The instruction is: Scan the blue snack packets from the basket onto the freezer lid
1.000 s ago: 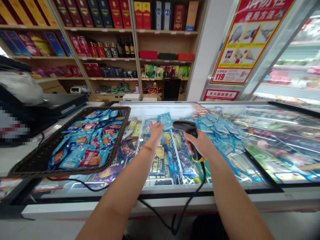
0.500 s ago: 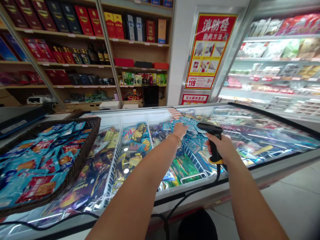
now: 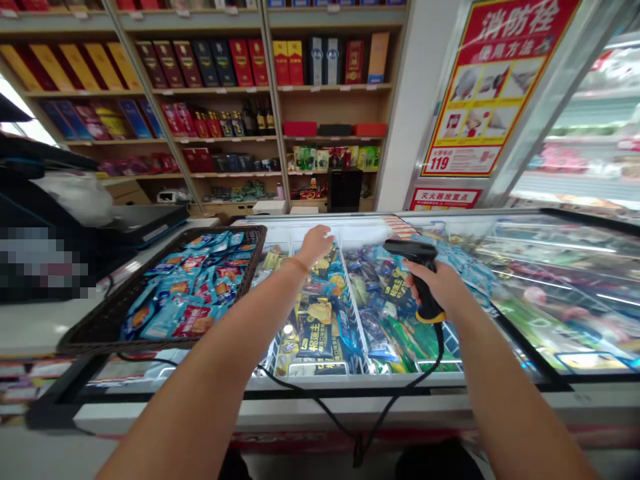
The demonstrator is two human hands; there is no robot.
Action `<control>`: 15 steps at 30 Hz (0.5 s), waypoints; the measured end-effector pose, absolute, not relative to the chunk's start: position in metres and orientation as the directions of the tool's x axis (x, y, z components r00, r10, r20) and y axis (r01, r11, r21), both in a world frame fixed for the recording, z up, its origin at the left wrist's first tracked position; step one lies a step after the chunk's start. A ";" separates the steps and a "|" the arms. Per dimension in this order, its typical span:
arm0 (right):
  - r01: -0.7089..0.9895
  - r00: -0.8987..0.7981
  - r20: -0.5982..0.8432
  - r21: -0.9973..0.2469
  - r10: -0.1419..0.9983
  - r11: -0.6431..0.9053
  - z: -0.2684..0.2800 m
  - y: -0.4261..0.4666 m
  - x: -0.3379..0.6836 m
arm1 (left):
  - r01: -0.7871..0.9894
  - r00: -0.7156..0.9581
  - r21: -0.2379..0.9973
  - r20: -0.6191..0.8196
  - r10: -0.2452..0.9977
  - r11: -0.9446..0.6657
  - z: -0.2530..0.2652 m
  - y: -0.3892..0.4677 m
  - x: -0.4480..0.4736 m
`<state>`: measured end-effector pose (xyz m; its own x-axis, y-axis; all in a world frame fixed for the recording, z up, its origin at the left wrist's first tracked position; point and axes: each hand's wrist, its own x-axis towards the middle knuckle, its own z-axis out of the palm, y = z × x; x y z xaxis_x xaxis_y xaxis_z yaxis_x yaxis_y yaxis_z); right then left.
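Note:
My left hand [image 3: 316, 244] reaches out over the chest freezer, a bracelet on its wrist. Its fingers are loosely bent and a little apart, and I see nothing in them. Below it are frozen snack packs [image 3: 320, 327] in a white wire basket [image 3: 357, 320]. My right hand [image 3: 443, 283] is wrapped round the handle of a black barcode scanner [image 3: 411, 251] with a yellow base. The scanner points left above the freezer, and its black cable [image 3: 440, 347] hangs down in front. Light blue packs [image 3: 465, 263] lie in the freezer behind my right hand.
A dark wicker tray [image 3: 257, 250] of blue and red snack packs [image 3: 195, 283] stands on the left end. Looped cable crosses the freezer's front edge [image 3: 300, 415]. Shelves of boxes [image 3: 333, 127] line the back wall; a red fire-hydrant poster [image 3: 475, 120] hangs at right.
My view has turned left. My left hand has moved left, away from the light blue packs. The scanner is still in my right hand.

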<state>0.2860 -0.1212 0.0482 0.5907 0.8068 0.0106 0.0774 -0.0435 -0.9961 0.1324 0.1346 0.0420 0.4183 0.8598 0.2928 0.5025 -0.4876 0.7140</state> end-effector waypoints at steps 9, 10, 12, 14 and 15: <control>0.117 0.419 0.043 -0.993 0.907 -0.006 0.046 -0.067 0.225 | 0.886 0.198 0.414 0.068 0.978 -0.208 0.049 0.202 -0.073; 0.109 0.412 0.035 -0.994 0.911 -0.011 0.041 -0.063 0.222 | 0.900 0.184 0.402 0.000 0.983 -0.169 0.044 0.200 -0.080; 0.081 0.411 0.007 -0.996 0.912 -0.029 0.030 -0.056 0.221 | 0.912 0.165 0.384 -0.016 0.986 -0.147 0.036 0.196 -0.084; 0.058 0.417 -0.008 -0.998 0.909 -0.035 0.020 -0.054 0.222 | 0.911 0.142 0.380 0.072 0.987 -0.159 0.031 0.192 -0.082; 0.051 0.422 -0.009 -0.998 0.906 -0.033 0.015 -0.053 0.223 | 0.907 0.127 0.390 0.104 0.986 -0.158 0.030 0.191 -0.081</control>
<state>0.2232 -0.0534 0.0153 0.4222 0.9065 -0.0089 0.0506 -0.0334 -0.9982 -0.0807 0.1911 0.0301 0.1266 0.9865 0.1042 0.9073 -0.1576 0.3899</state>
